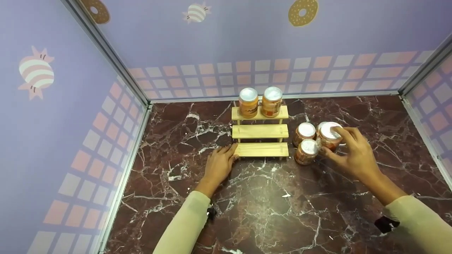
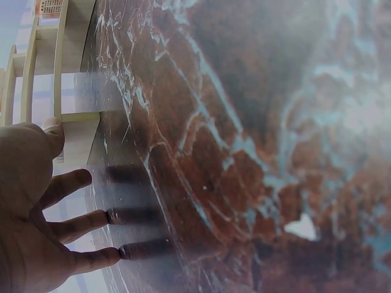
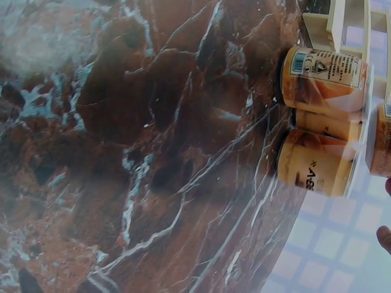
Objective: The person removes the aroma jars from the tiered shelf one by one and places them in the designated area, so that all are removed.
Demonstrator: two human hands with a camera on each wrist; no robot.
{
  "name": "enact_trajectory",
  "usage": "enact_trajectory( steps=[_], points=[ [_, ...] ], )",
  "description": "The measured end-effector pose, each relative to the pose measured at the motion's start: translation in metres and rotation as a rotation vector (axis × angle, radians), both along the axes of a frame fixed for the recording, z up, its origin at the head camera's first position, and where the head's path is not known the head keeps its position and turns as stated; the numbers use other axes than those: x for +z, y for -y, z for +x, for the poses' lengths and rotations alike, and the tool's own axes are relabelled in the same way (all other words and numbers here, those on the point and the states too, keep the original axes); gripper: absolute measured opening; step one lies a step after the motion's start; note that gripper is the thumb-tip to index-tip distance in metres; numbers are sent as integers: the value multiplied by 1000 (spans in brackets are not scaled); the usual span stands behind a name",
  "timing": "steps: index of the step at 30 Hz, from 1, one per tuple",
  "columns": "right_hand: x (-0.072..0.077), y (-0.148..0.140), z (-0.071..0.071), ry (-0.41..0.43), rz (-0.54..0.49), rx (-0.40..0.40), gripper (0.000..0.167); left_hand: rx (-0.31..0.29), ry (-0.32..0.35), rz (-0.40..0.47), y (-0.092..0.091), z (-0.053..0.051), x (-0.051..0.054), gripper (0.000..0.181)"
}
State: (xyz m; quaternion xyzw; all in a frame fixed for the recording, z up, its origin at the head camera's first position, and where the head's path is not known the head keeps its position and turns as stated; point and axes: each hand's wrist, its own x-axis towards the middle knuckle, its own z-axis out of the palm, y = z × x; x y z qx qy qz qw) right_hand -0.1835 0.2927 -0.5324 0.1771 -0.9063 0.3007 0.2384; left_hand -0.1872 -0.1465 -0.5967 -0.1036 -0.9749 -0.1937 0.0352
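Observation:
A three-step wooden rack [image 1: 260, 131] stands near the back wall, with two orange jars with pale lids, a left one [image 1: 248, 103] and a right one [image 1: 272, 102], on its top step. My left hand [image 1: 219, 164] touches the left end of the lowest step; in the left wrist view this hand [image 2: 27, 207] has its thumb against the rack [image 2: 59, 73] and its other fingers spread. To the right of the rack, my right hand [image 1: 358, 155] grips a jar [image 1: 329, 141], lifted in the right wrist view, where that jar [image 3: 382, 143] is partly cut off.
Beside the held jar stand a front jar [image 1: 306, 152], one behind it [image 1: 305, 133] and another mostly hidden [image 1: 320, 126]. Patterned panels enclose the dark marbled table [image 1: 169, 197] at the back, left and right.

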Motion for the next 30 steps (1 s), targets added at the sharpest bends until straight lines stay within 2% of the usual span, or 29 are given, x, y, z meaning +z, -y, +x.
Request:
enact_trajectory(
  steps=[4,6,8,9,11,13,15,17,18,21,24,25,27,29,30],
  points=[
    [-3,-5,1,-14,3,-8,77,2,-1,13,0,0,-1,52],
    [-4,-7,2,-19,5,-11,76,-4,-51,10,6,-10,-26,54],
    [-5,-10,2,-20,6,-17,76,-10,-73,13,7,-11,-29,53],
    [-6,-11,2,-19,4,-21,75,-11,-103,-1,9,-14,-37,53],
    [-7,-12,3,-18,1,-24,75,-20,-129,3,11,-15,-42,53],
    [-9,-14,3,-16,-3,-29,75,-23,-123,5,8,-9,-26,50],
    [-11,-15,3,-17,-7,-32,75,-23,-149,-5,10,-11,-33,50],
    [-13,-16,3,-22,-4,-34,75,-26,-148,-3,10,-11,-33,50],
    [-14,-17,3,-25,-4,-37,75,-22,-159,-14,11,-13,-39,50],
    [-17,-17,3,-29,1,-38,75,-24,-137,6,10,-11,-33,50],
    [-22,-17,4,-23,1,-43,74,-20,-145,5,9,-10,-30,50],
    [-23,-17,4,-16,1,-45,74,-23,-129,20,8,-8,-24,50],
    [-27,-17,6,-3,-5,-51,74,-25,-132,26,8,-8,-24,51],
    [-30,-17,7,11,-8,-53,75,-21,-147,15,8,-11,-32,51],
    [-32,-17,7,17,-10,-53,75,-21,-140,18,8,-11,-32,51]
  ],
)
